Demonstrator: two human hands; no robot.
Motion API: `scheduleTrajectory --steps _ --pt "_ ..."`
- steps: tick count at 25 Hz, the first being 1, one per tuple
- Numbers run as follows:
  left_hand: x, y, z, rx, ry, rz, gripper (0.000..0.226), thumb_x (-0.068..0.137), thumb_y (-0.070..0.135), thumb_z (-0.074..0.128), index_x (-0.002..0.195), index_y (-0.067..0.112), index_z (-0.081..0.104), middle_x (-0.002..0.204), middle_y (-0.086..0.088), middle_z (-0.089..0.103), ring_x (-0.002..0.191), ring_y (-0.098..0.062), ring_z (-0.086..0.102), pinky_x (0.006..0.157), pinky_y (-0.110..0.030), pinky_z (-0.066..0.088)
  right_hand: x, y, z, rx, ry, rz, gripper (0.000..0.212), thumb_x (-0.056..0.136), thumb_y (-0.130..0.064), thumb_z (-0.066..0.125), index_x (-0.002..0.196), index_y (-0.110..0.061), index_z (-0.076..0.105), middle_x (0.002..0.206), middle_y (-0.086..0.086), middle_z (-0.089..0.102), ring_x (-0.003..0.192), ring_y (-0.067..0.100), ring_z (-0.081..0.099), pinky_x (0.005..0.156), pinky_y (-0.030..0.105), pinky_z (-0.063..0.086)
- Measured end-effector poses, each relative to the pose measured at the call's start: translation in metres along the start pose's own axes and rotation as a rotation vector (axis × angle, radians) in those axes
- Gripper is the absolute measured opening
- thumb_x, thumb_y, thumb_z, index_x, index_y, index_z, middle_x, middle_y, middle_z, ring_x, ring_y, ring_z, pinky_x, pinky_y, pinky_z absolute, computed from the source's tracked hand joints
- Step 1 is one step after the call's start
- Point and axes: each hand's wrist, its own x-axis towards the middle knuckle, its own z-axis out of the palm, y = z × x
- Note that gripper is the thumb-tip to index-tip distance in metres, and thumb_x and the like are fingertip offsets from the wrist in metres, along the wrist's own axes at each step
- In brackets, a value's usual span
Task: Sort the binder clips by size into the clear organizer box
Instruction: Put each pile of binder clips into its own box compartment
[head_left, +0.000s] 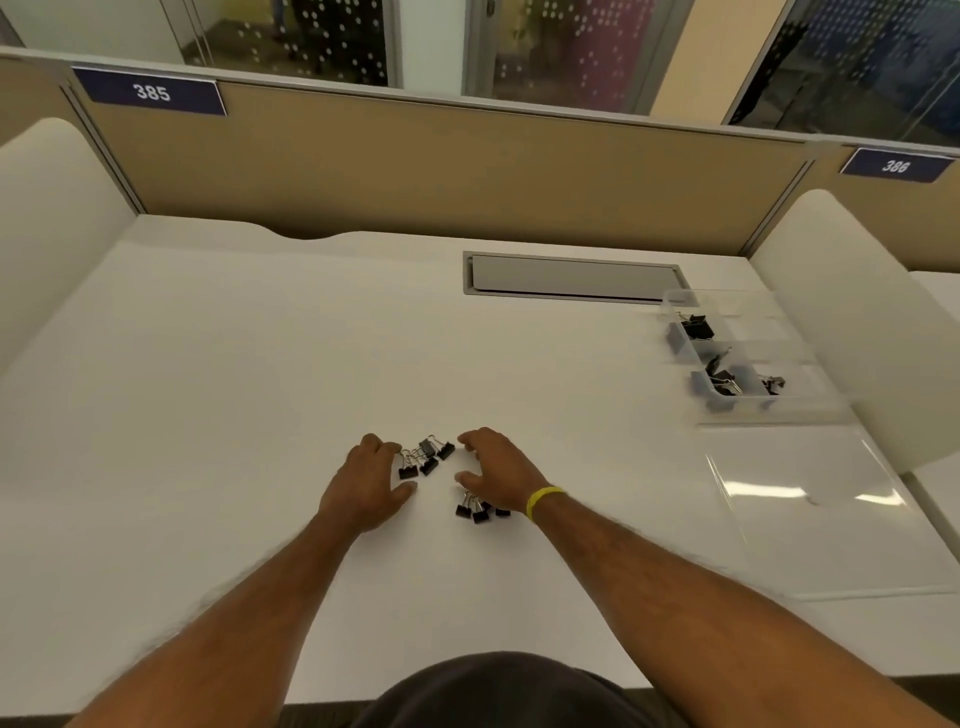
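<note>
Several small black binder clips (427, 457) lie in a loose cluster on the white desk (260, 389), between my two hands. My left hand (371, 480) rests just left of the cluster, fingers spread, fingertips touching its edge. My right hand (496, 467), with a yellow band at the wrist, hovers to the right of it, fingers apart and empty. A second small group of clips (480, 509) lies under my right palm, partly hidden. The clear organizer box (680, 299) stands at the far right; its compartments hold black clips (696, 327), with more clips (724, 382) in a nearer one.
The box's clear lid (810, 499) lies flat in front of the box at the right. A grey cable hatch (571, 275) is set into the desk at the back. White side dividers and a tan partition enclose the desk.
</note>
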Motion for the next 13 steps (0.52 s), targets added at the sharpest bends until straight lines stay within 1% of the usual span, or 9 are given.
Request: scheduleTrajectory --steps 3,5,8,10,13 --pt "0.007 0.010 0.003 -0.004 -0.011 -0.008 0.061 0.084 0.044 0.066 0.134 0.014 0.048 0.127 -0.007 0.047 0.116 -0.025 0.048 0.092 -0.038 0.046 0.016 -0.016 0.003 -0.040 -0.032 -0.002 0.066 0.086 -0.032 0.068 0.143 -0.015 0.038 0.139 0.006 0.044 0.129 0.025 0.042 0.106 0.039 0.039" --pt "0.011 0.016 0.005 -0.007 0.004 -0.002 0.057 0.083 0.047 0.067 0.128 0.015 0.052 0.120 -0.007 0.050 0.108 -0.023 0.051 0.086 -0.036 0.048 0.025 -0.024 0.006 -0.085 -0.054 -0.048 0.066 0.085 -0.030 0.068 0.143 -0.019 0.038 0.138 0.006 0.043 0.127 0.026 0.040 0.103 0.041 0.041" --pt "0.016 0.018 0.007 -0.027 0.020 0.001 0.051 0.083 0.048 0.065 0.123 0.017 0.056 0.112 -0.005 0.052 0.099 -0.020 0.054 0.079 -0.034 0.049 0.034 -0.029 0.009 -0.183 -0.080 -0.136 0.055 0.086 -0.022 0.062 0.139 -0.021 0.045 0.131 0.005 0.045 0.117 0.026 0.043 0.094 0.042 0.046" --pt "0.018 0.016 0.007 -0.056 0.029 -0.007 0.048 0.084 0.047 0.065 0.121 0.017 0.058 0.110 -0.004 0.052 0.094 -0.019 0.055 0.076 -0.031 0.048 0.038 -0.027 0.009 -0.227 -0.076 -0.172 0.049 0.088 -0.021 0.060 0.135 -0.022 0.050 0.124 0.005 0.047 0.110 0.025 0.045 0.089 0.040 0.048" --pt "0.020 0.016 0.009 -0.074 0.039 -0.023 0.042 0.084 0.041 0.065 0.118 0.016 0.059 0.106 -0.003 0.051 0.087 -0.019 0.056 0.071 -0.028 0.044 0.043 -0.025 0.007 -0.202 -0.073 -0.197 0.040 0.088 -0.022 0.060 0.128 -0.021 0.057 0.114 0.006 0.051 0.101 0.025 0.050 0.083 0.037 0.046"
